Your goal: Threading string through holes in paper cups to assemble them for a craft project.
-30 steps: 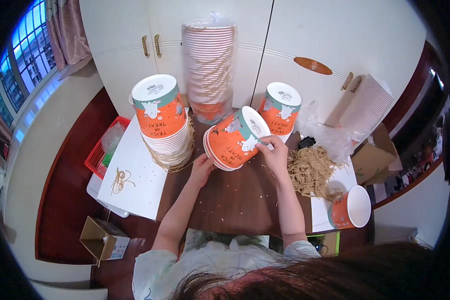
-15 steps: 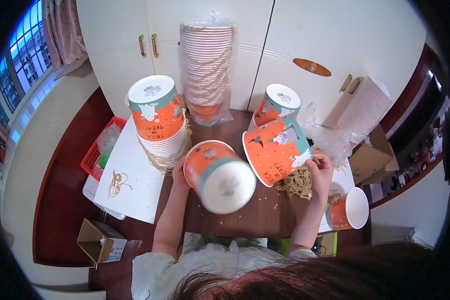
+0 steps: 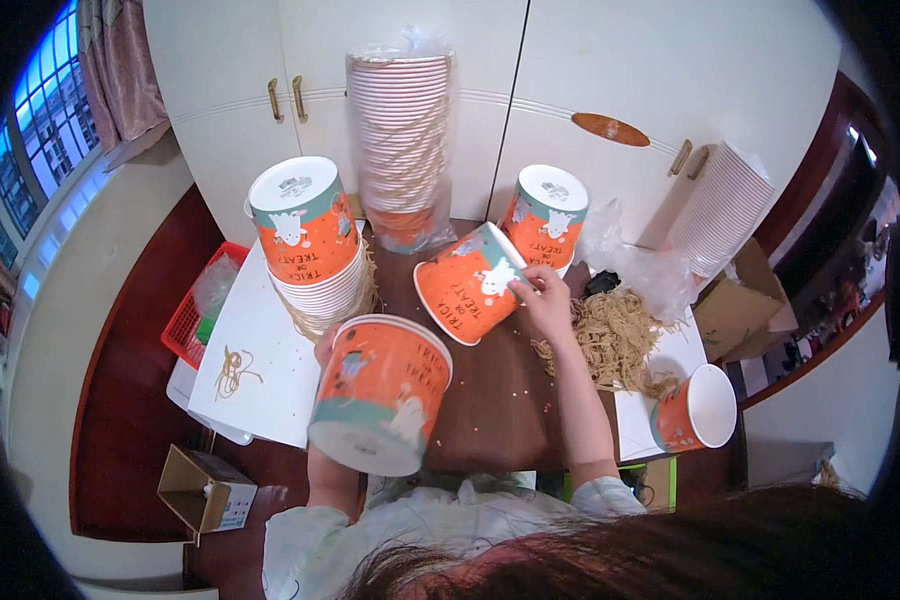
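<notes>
Orange and green paper buckets with white printed figures are in both hands. Low in front of me, my left hand (image 3: 325,346), mostly hidden behind its bucket, grips the near paper bucket (image 3: 382,385) close to the rim; this bucket is slightly blurred, base toward me. My right hand (image 3: 543,298) pinches the base edge of another paper bucket (image 3: 468,287), tilted with its rim down to the left, above the brown table (image 3: 490,400). An upside-down bucket stack (image 3: 310,250) stands at left, and a smaller inverted bucket stack (image 3: 548,222) stands behind my right hand.
A tall bagged bucket stack (image 3: 402,140) stands at the back. Tangled twine (image 3: 615,345) is piled at right, near a bucket on its side (image 3: 676,420). A loose twine bundle (image 3: 234,374) lies at left. White cabinets (image 3: 610,60) close off the back.
The left bucket has swung down and left, its base turning toward me. The right bucket has moved left and away from me, uncovering the stack behind it and more twine.
</notes>
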The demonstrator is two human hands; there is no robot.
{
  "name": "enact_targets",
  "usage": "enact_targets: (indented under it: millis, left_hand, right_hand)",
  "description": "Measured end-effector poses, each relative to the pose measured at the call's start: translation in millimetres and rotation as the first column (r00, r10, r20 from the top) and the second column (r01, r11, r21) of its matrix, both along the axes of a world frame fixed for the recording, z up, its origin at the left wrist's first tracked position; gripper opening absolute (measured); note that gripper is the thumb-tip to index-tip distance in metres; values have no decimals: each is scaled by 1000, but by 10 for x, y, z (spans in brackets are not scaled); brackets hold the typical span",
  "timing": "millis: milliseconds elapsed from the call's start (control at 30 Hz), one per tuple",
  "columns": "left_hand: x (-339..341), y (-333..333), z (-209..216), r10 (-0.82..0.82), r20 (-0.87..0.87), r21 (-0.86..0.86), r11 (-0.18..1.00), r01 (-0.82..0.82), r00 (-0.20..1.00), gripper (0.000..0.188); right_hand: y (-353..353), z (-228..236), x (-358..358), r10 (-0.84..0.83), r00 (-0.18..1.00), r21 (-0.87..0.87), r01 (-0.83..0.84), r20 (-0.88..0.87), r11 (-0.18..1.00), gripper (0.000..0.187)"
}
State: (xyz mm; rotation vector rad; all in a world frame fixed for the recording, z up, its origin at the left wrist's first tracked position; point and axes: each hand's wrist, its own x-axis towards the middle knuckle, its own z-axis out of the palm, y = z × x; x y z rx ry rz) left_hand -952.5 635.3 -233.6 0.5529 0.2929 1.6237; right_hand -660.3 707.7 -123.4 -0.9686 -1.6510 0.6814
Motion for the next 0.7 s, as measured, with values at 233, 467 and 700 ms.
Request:
enact_targets:
  millis: [233,467,700]
  left_hand:
    - [-39,-5,4,39,-32,21,999,-38,999,38]
    - [-125,-9,-84,-16,4,47,999,16,1000,37]
    - [161,-50,84,-115,-9,6,993,115,993,36]
  right_hand:
    - [68,-150,-488,-130,905,420,-58,406,905,16]
    - [-213,-221,-471,232,969,85,-225,-85,971,42]
    - [-1111,4,-178,194,860,179,-309,473,934,109]
